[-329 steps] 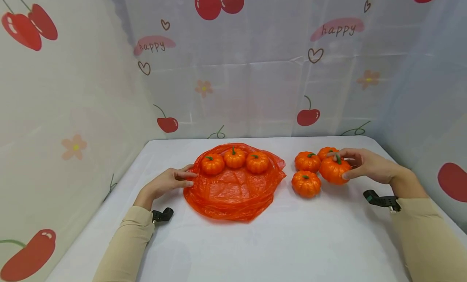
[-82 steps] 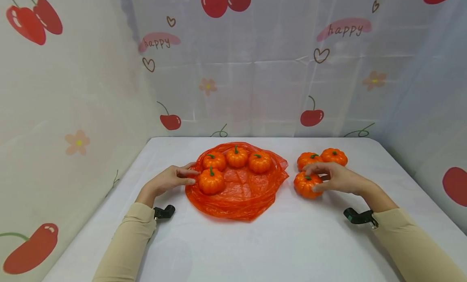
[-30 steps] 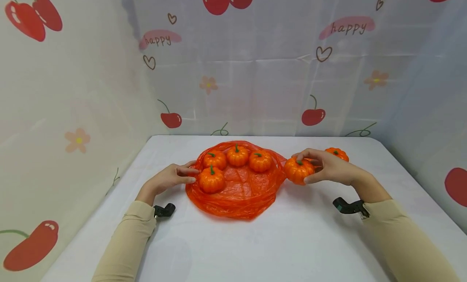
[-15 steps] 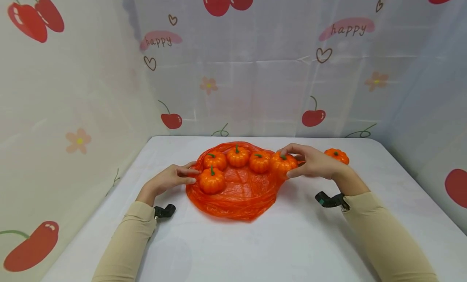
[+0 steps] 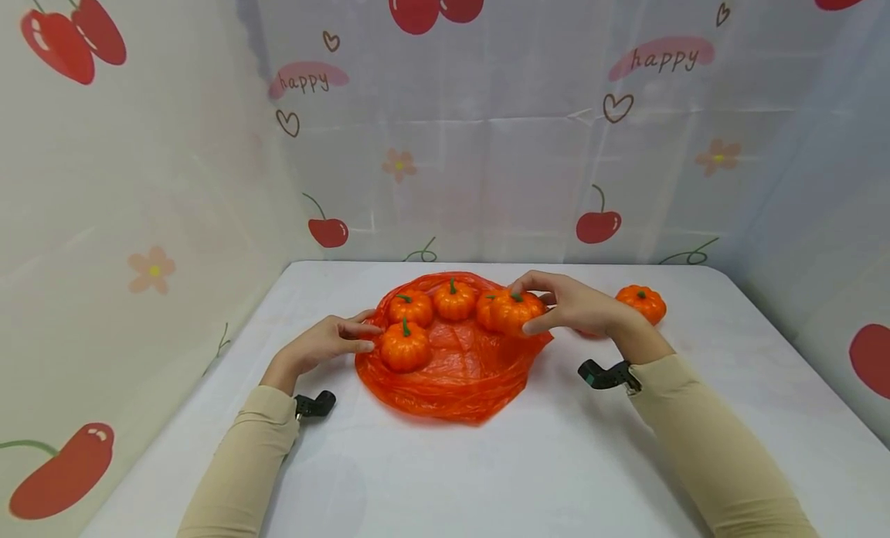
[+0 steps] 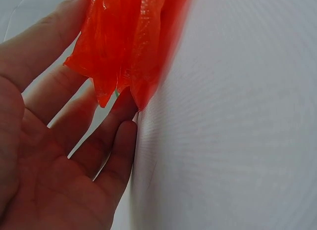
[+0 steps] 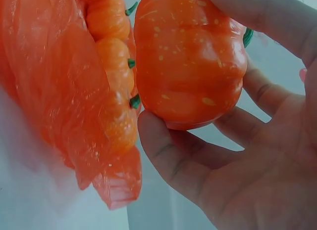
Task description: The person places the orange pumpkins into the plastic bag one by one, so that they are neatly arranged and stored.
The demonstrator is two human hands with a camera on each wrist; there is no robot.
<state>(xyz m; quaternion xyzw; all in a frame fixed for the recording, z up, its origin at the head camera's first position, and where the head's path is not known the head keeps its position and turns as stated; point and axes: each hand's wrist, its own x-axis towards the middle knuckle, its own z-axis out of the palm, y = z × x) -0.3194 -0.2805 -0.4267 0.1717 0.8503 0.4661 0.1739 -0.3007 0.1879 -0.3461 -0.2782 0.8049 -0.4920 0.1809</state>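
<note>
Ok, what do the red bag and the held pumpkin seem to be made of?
Red bag: thin, glossy plastic film, judging by its sharp creases and see-through folds.
Held pumpkin: shiny orange surface with yellowish flecks, judging by its bright highlights; perhaps plastic or painted foam, but the core can't be told.

So your bag (image 5: 448,399) sits on the table (image 5: 445,484) toward the far side, with your left hand (image 5: 318,347) touching its left edge. In it you've got three pumpkins (image 5: 455,301) in a row along the back, plus a fourth pumpkin (image 5: 405,348) just in front of the leftmost. The held pumpkin (image 5: 514,314), in your right hand (image 5: 570,304), is over the bag's right side, partly in front of the row's right end. Further right there's a loose pumpkin (image 5: 643,301) on the table, and another pumpkin (image 5: 589,335) near it, mostly hidden behind your right hand.
</note>
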